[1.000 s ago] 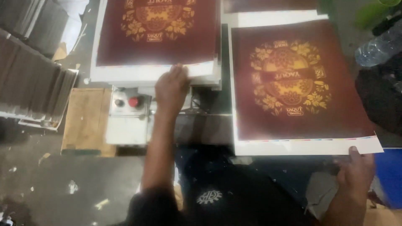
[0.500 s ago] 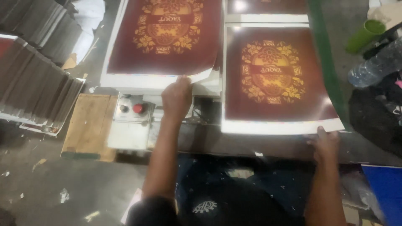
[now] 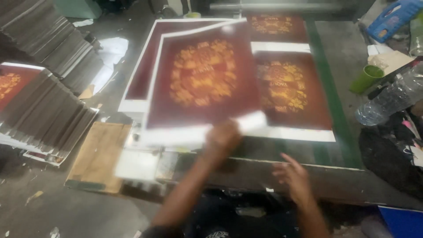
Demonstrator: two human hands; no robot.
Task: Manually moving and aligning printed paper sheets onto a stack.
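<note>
My left hand [image 3: 224, 137] grips the near white edge of a dark red printed sheet [image 3: 202, 79] with a gold ornamental design, lifted and tilted above the pile of sheets [image 3: 134, 86] on the left. To the right, a second dark red and gold sheet [image 3: 288, 90] lies flat on the machine table [image 3: 339, 110]. My right hand [image 3: 293, 176] hovers in front of the table's near edge with spread fingers, holding nothing. The whole view is blurred by motion.
Tall fanned stacks of printed sheets [image 3: 42, 101] fill the left side. A wooden board [image 3: 99, 156] lies on the floor below the pile. At the right are a green cup [image 3: 366, 78], a clear plastic bottle [image 3: 390, 99] and a dark bag [image 3: 390, 154].
My left hand has lifted the top sheet off the left pile and swung it rightwards. My right hand has let go of the right sheet's edge and drawn back. The camera has tilted up.
</note>
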